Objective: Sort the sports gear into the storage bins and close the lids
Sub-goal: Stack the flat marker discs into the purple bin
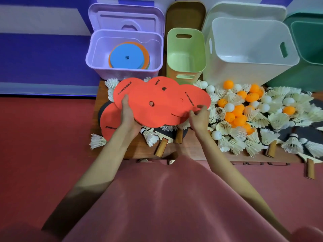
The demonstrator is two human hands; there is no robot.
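Observation:
I hold a fanned bunch of flat red discs (162,102) above the low wooden table (197,149). My left hand (128,114) grips their left side, thumb on top. My right hand (199,116) pinches the right edge. One more red disc (109,123) lies on the table below my left hand. The lilac bin (95,55) behind holds blue and orange discs (128,57); its lid (125,16) leans upright behind it. White shuttlecocks (276,119), orange balls (237,117), white balls (229,107) and paddles (162,145) cover the table.
A light green bin (186,67), a large white bin (253,70) and a dark green bin (311,58) stand in a row behind the table, lids propped behind them. Red floor lies to the left and in front. A pink garment (174,206) fills the foreground.

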